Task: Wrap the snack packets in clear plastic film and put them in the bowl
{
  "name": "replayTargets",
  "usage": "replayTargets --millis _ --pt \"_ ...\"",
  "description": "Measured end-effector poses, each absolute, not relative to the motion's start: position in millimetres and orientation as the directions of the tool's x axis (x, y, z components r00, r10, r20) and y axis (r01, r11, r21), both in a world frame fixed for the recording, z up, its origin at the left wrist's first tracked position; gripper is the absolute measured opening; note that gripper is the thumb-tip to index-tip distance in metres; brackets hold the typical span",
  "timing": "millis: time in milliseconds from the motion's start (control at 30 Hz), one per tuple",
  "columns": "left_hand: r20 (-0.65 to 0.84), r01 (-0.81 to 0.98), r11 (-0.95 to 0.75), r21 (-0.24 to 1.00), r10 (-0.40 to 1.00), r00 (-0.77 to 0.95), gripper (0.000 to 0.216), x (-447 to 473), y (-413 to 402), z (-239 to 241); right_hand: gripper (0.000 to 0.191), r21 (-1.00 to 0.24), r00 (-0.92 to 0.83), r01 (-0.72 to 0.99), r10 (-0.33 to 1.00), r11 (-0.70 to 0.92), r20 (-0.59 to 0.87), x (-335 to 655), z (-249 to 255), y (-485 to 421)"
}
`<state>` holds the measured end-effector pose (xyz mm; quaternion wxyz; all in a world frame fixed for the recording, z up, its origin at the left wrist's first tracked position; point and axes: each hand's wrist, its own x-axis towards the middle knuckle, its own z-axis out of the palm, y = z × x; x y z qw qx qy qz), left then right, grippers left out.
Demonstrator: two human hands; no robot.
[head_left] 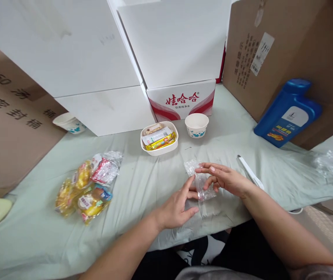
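A clear, crinkled plastic wrapper (199, 179) lies on the pale green cloth (143, 182) near the table's front edge. My left hand (178, 205) rests beside it, thumb and forefinger pinching its lower left part. My right hand (224, 179) comes from the right, its fingers curled over the wrapper's right side and gripping it. I cannot make out anything inside the wrapper.
A white dish (159, 138) of packaged snacks and a paper cup (196, 125) stand behind the hands. Wrapped pastries (87, 186) lie to the left. White scissors (250, 173) lie right, with a blue bottle (288, 112) beyond. White boxes (172, 42) and cardboard boxes (274, 50) wall the back.
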<state>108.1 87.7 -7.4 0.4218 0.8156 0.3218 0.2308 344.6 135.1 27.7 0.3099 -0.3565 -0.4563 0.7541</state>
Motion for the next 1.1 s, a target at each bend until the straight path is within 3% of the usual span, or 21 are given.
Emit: replayTargets --millis 67,300,633,733,867,1000,1100 --pt "0.099 0.353 -0.432 0.830 0.737 0.668 0.093 109 88 -7 0.052 -0.909 -0.524 -0.109 0.800 -0.402 -0.291 341 25 137" --pt "0.132 0.358 -0.465 0.810 0.739 0.660 0.062 110 94 -6 0.063 -0.931 -0.521 -0.048 0.804 -0.362 -0.286 331 16 139" --pt "0.160 0.330 -0.480 0.813 0.729 0.666 0.035 110 96 0 0.067 -0.988 -0.625 0.117 0.767 -0.097 -0.149 319 -2 143" --pt "0.290 0.367 -0.581 0.726 0.744 0.602 0.024 110 94 -1 0.068 -0.981 -0.638 0.189 0.754 -0.044 -0.157 317 -5 142" --pt "0.455 0.532 -0.682 0.501 0.731 0.508 0.024 112 94 -3 0.071 -0.959 -0.655 0.277 0.741 0.051 -0.150 317 -4 141" --pt "0.396 0.711 -0.618 0.336 0.777 0.489 0.024 114 97 -9 0.076 -0.947 -0.652 0.306 0.746 0.098 -0.134 316 -5 140" --pt "0.362 0.765 -0.565 0.308 0.814 0.455 0.022 114 99 -13 0.076 -0.912 -0.511 0.380 0.857 0.153 -0.069 319 -2 138"
